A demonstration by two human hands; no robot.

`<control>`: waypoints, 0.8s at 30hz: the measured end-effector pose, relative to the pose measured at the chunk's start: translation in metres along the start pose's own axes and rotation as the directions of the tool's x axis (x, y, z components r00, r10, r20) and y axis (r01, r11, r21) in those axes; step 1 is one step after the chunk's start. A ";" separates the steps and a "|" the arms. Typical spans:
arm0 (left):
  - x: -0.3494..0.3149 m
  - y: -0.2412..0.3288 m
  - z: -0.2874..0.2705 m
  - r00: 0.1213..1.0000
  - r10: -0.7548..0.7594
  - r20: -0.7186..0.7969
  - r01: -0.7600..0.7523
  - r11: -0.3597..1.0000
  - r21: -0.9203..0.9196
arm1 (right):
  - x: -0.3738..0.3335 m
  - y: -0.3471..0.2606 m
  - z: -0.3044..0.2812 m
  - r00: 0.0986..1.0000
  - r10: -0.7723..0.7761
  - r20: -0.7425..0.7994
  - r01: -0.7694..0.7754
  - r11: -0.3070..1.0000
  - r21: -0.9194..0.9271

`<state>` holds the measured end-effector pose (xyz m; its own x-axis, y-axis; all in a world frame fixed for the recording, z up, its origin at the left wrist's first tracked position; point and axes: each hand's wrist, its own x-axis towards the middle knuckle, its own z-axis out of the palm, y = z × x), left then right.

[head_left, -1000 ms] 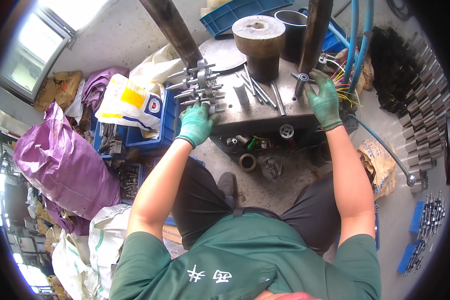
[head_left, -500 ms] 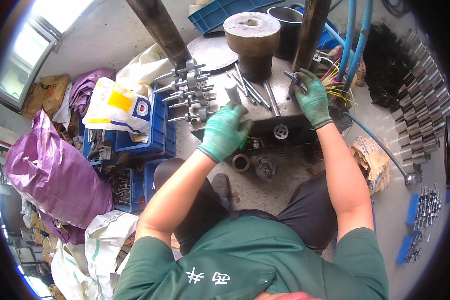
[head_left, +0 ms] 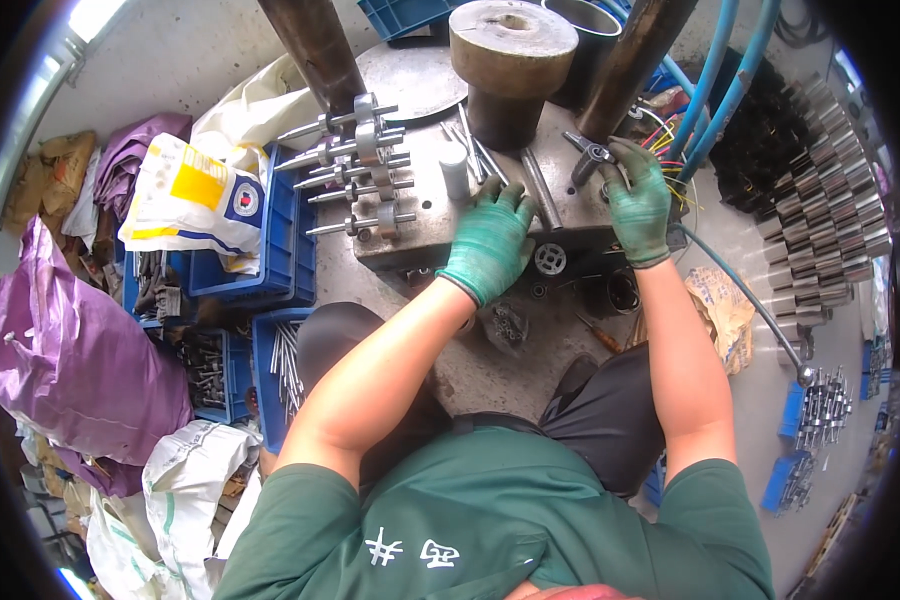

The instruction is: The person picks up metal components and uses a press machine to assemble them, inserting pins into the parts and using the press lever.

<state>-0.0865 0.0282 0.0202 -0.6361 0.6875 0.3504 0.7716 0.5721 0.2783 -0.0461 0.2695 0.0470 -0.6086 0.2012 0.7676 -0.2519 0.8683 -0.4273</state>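
The left hand [head_left: 488, 240] has swung rightward, putting the thick rod [head_left: 541, 188] just right of its slightly spread fingers, while the T-shaped part [head_left: 589, 160] sits left of the right hand [head_left: 638, 208], whose bent fingers may or may not be pinching it

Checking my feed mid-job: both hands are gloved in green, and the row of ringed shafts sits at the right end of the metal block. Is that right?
Not quite: the row of ringed shafts sits at the left end of the metal block, as the head view shows. The left hand and right hand are indeed gloved in green.
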 end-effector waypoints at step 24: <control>-0.056 0.029 0.005 0.635 -0.301 0.711 0.612 -0.365 -0.702 | -0.021 -0.053 0.007 0.563 0.497 0.660 -0.712 0.697 0.082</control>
<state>-0.0288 0.0084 0.0046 -0.6431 0.5826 -0.4970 -0.6646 -0.1022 0.7402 -0.0250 0.2156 0.0500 -0.9646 0.2458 -0.0957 0.1959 0.4250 -0.8837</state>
